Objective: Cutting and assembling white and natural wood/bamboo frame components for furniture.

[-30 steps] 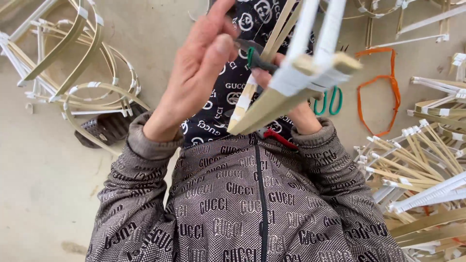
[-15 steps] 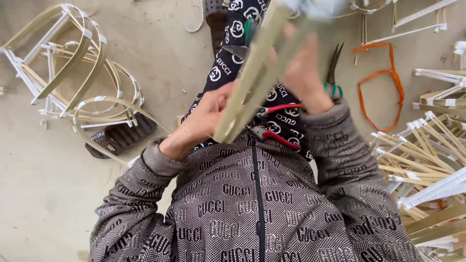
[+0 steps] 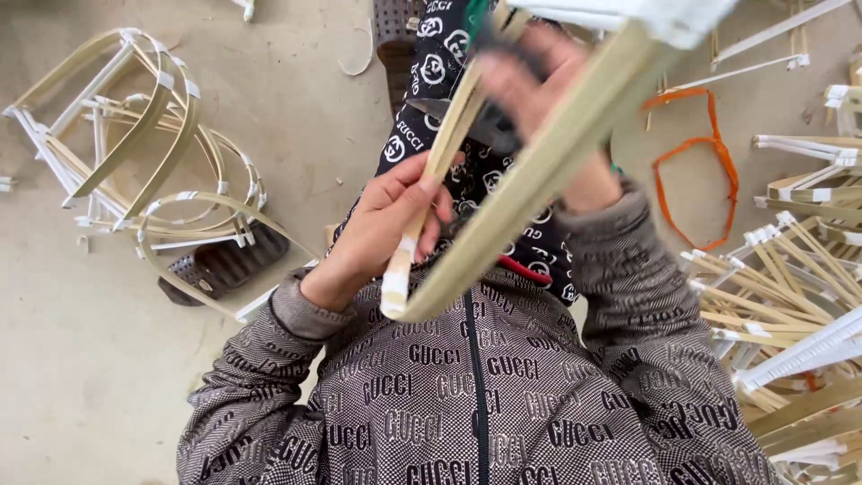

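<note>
My left hand [image 3: 386,229] grips the lower end of a thin bamboo strip [image 3: 429,193], close to my chest. That strip joins a wider bent bamboo strip [image 3: 548,157] that rises up and to the right toward a white-taped joint at the top edge. My right hand [image 3: 534,85] is blurred, raised higher behind the strips, with its fingers closed around the frame; a dark tool with a green handle seems to be in it too. I wear a brown patterned zip jacket and dark patterned trousers.
A heap of bent bamboo frames with white tape [image 3: 144,153] lies on the concrete floor at left, beside a dark plastic basket [image 3: 224,265]. Straight taped bamboo sticks [image 3: 790,287] pile up at right. An orange cord loop [image 3: 696,166] lies on the floor.
My left hand has come down from high on the frame to grip the strip's lower end. The frame has swung upward, and my right hand has risen with it.
</note>
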